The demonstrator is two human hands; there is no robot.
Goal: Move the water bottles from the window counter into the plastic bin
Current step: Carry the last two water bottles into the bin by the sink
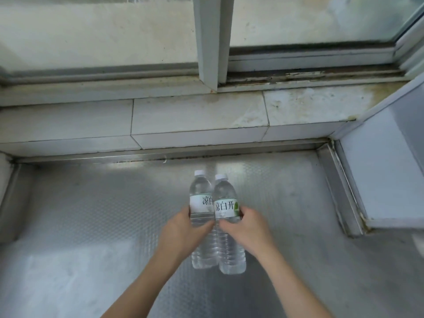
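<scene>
Left hand (183,228) grips one water bottle (202,216); right hand (246,227) grips its touching neighbour (227,226), both apparently standing on the surface (91,214) below the window sill (183,118). No bin visible, so nothing seems moved.

Two water bottles (215,216) are set side by side, touching, on the metal counter (91,226), before the tiled sill (183,115) and window (114,31).

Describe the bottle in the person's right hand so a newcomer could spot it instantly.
On the patterned steel counter below the window, two clear water bottles stand side by side. The right hand grips the right bottle; unlike the left bottle, its label shows a green patch and it sits nearer the camera.
</scene>
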